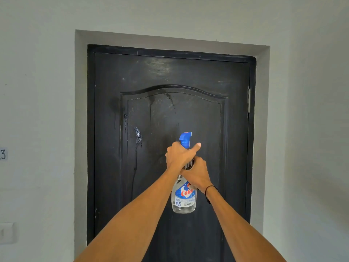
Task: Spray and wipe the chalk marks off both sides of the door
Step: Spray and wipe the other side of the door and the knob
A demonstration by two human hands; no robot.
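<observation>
A black panelled door [198,76] stands shut in front of me, wet with spray runs and a whitish foamy patch [138,136] left of its middle. I hold a clear spray bottle [184,201] with a blue trigger head [186,139] up against the door. My left hand [179,154] grips the bottle's neck just under the trigger head, thumb stretched to the right. Just below it, my right hand [198,173] is wrapped round the bottle's upper body. The nozzle points at the door. No cloth is in view.
A grey frame [81,110] surrounds the door, with pale walls on both sides. A hinge [249,101] shows on the door's right edge. On the left wall are a number label [3,154] and a switch plate [6,232].
</observation>
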